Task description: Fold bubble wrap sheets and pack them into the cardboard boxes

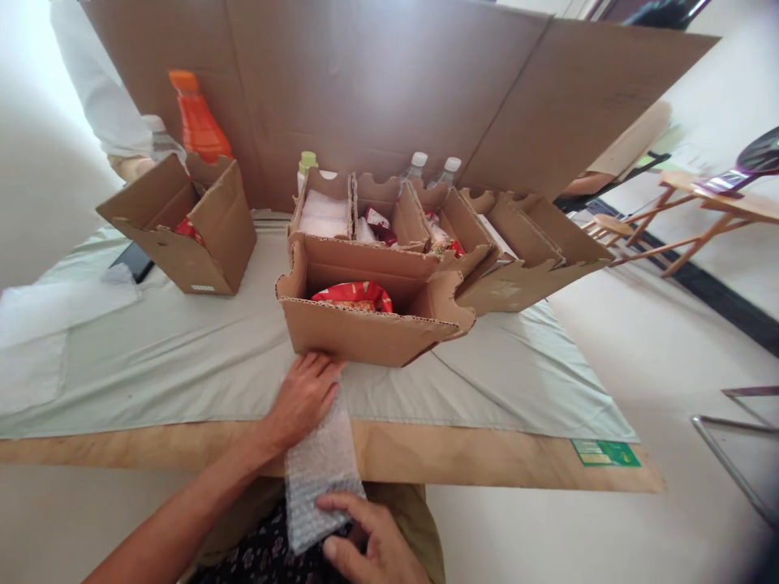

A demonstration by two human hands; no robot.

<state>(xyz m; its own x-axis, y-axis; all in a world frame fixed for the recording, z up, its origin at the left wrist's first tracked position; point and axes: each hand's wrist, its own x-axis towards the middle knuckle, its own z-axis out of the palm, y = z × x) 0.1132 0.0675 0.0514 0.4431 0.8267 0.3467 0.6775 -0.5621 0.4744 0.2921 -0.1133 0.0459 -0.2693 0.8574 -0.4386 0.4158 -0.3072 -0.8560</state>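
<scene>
A strip of clear bubble wrap (324, 487) hangs over the near table edge towards my lap. My left hand (309, 395) lies on its upper part with the fingers stretched forward, their tips at the foot of a cardboard box (359, 334). Inside that box a red snack packet (356, 294) shows. Over the lower end of the wrap is my right hand (374, 539), thumb and index finger apart, the index finger touching the sheet. Its other fingers are partly hidden.
Behind stands a row of cardboard compartments (511, 284) holding packets and white foam. A separate carton (210, 255), an orange bottle (204, 122) and more bubble wrap (36, 341) are on the left. A tall cardboard panel (377, 89) rises behind; people are partly visible beyond it.
</scene>
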